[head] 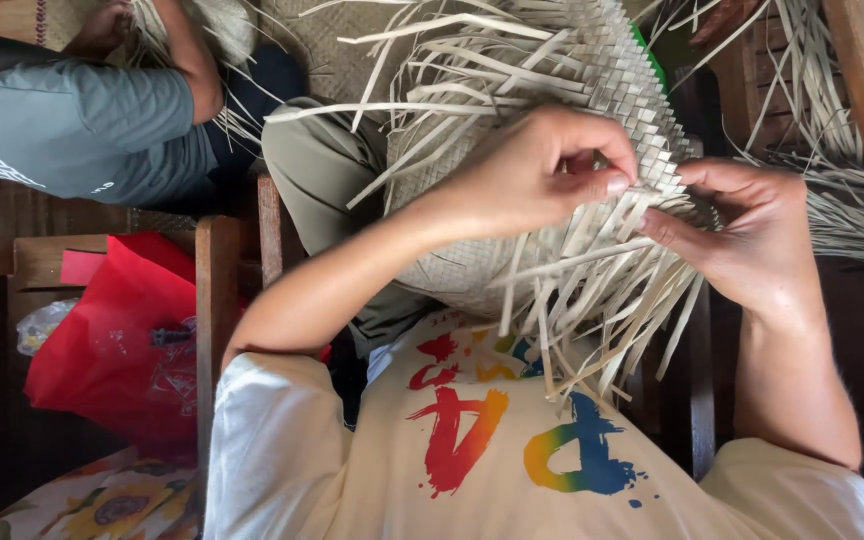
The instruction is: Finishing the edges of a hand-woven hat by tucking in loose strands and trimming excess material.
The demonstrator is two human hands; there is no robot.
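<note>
white printed shirt (512, 470) nearest; left hand (537, 165) grip pinching pale strip of woven mat (592, 80); right hand (752, 240) grip grasping mat edge.

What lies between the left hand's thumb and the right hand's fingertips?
In the head view, pale loose strips at the edge of the woven mat cross the gap between the left hand and the right hand; both hands pinch them.

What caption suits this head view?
Left hand and right hand pinch pale strips on a woven mat; another person sits nearby.
</note>
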